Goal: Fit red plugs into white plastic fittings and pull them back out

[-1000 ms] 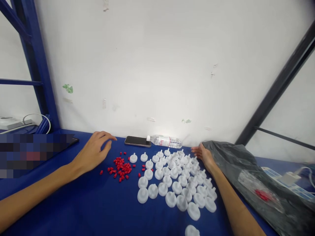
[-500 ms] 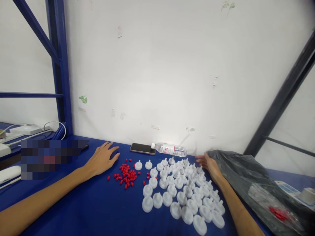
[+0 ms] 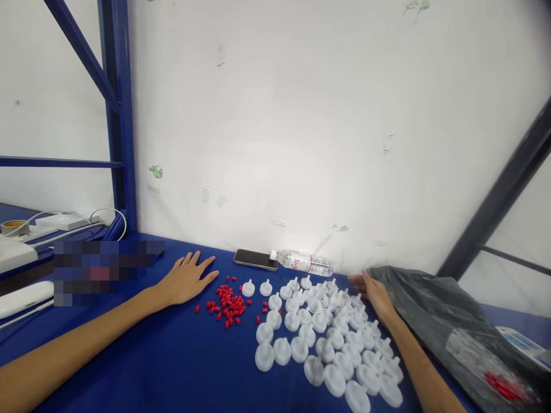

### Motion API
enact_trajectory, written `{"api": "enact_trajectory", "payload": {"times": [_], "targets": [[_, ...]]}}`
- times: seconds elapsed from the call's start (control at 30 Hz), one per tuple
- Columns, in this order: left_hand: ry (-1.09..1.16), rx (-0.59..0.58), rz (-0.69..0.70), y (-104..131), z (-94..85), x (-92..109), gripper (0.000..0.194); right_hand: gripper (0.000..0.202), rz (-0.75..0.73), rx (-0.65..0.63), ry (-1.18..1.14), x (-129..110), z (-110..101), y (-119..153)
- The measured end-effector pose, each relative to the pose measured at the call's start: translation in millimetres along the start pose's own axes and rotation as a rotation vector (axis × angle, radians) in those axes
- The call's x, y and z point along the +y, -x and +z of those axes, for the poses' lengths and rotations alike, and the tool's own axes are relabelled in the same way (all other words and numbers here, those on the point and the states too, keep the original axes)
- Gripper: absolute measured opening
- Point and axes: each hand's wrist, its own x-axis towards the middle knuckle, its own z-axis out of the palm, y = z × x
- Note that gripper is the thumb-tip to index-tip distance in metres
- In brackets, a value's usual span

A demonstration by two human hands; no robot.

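Note:
My left hand (image 3: 187, 279) lies flat on the blue table (image 3: 172, 355), fingers spread, holding nothing. Just right of it is a loose heap of small red caps (image 3: 230, 301). A wide spread of white round discs with short stems (image 3: 325, 350) covers the middle right of the table, some overlapping. My right hand (image 3: 373, 291) rests at the far right edge of these discs, against a dark plastic bag (image 3: 413, 298). Its fingers are stretched out and I see nothing in them.
A phone (image 3: 255, 258) and a clear water bottle (image 3: 303, 262) lie along the wall at the back. On the bag sits a clear pouch with red pieces (image 3: 505, 385). A blue frame post (image 3: 125, 115) stands left, near white cables and a tape roll (image 3: 15, 227).
The whole view has shifted slightly, so everything appears a little farther right. Both hands stay in place beside the caps and the discs.

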Motion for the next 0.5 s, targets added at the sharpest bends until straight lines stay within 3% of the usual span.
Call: {"api": "enact_trajectory", "payload": {"times": [0.23, 0.5], "targets": [[0.01, -0.011, 0.001, 3, -2.6, 3, 0.062, 0.021, -0.195, -0.046, 0.424, 9, -9, -2], [-0.003, -0.008, -0.003, 3, -2.3, 4, 0.061, 0.02, -0.324, -0.102, 0.658, 13, -8, -5]]}}
